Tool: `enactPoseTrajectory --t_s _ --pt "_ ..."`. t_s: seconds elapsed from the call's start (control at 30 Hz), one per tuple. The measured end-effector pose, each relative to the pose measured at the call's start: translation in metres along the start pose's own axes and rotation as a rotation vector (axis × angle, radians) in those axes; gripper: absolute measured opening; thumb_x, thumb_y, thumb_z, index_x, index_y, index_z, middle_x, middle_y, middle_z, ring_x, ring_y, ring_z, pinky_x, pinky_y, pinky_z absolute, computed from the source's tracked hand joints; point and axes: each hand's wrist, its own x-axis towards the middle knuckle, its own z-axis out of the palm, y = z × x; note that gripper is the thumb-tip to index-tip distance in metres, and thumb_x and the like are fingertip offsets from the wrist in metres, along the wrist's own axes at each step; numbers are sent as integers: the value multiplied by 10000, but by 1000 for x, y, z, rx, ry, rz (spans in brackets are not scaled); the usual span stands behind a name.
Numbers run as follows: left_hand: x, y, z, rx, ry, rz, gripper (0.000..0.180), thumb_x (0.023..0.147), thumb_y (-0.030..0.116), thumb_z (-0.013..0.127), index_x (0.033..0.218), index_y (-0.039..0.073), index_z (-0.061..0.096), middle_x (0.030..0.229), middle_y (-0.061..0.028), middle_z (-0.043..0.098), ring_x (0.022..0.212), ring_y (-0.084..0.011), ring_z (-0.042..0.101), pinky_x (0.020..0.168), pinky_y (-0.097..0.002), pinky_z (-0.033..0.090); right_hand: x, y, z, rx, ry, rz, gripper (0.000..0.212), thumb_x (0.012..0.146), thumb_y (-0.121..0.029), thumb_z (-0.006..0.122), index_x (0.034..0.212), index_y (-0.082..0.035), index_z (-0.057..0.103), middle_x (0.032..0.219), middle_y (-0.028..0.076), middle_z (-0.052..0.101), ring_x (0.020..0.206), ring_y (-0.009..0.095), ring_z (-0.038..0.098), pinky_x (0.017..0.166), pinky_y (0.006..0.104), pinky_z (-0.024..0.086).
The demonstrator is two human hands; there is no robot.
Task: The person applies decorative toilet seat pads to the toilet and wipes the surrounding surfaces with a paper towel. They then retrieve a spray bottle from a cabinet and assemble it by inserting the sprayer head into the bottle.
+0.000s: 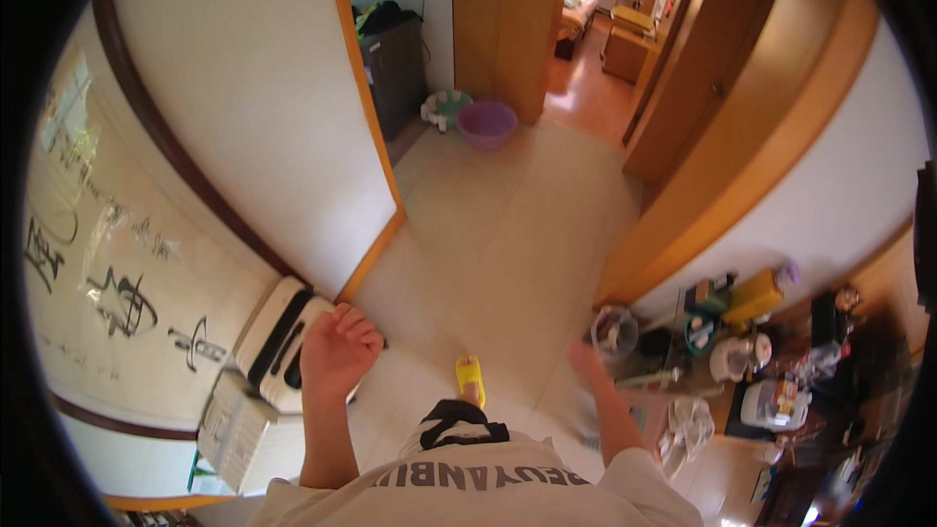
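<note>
Sitting by the wall at the person's left, a cream suitcase shows rounded corners and a broad black band with a dark handle along it; the forearm covers part of its near side. A wall panel with black brush calligraphy rises beside it, and a pale ribbed object lies just below it in the view.

The left hand is raised in front of the suitcase, its fingers folded together into a loose fist with nothing visible inside; whether it touches the case cannot be told. The right hand, well apart from the left, is blurred by motion, so its finger spread and any grip cannot be made out. It shows close to a clear round bin, contact again uncertain.

Right of that bin, a yellow container and a clear plastic bag show amid clutter. A yellow slipper is on the pale tiled floor, with a purple basin farther off by the doorway.
</note>
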Motion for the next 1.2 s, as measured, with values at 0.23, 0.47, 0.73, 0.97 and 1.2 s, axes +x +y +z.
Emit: enactPoseTrajectory --t_s 0.23,0.47,0.73,0.97,1.2 --pt "196 34 70 -13 -157 -126 245 827 48 435 621 130 332 601 15 300 576 -123 309 612 -267 290 15 0 42 991 -680 605 182 888 -199 529 838 -44 610 826 110 617 778 300 611 692 454 487" --pt "395 30 135 581 -357 -96 191 781 -19 443 630 97 424 613 -9 419 579 -146 398 612 -285 356 169 98 77 1067 -819 826 173 889 -189 556 905 -33 629 874 114 638 803 269 625 698 417 502" --pt "561 65 323 1771 -1020 1372 152 673 -53 580 750 72 617 691 -36 571 615 -180 540 578 -325 426 426 307 150 1037 -657 959 192 890 -178 588 981 -21 650 929 118 662 832 233 641 704 375 520" --pt "694 145 387 1857 -1228 1418 276 904 209 596 1159 139 518 847 12 623 795 -159 555 829 -353 388 831 407 3 1139 70 504 262 883 -196 595 1049 -1 650 916 144 694 877 266 657 788 363 510" --pt "879 219 393 2535 -1120 426 341 846 161 600 1138 16 500 918 -139 597 834 -247 608 698 -324 460 1048 395 -18 932 80 -54 225 890 -214 583 1034 -63 666 926 151 685 899 295 655 827 378 507"
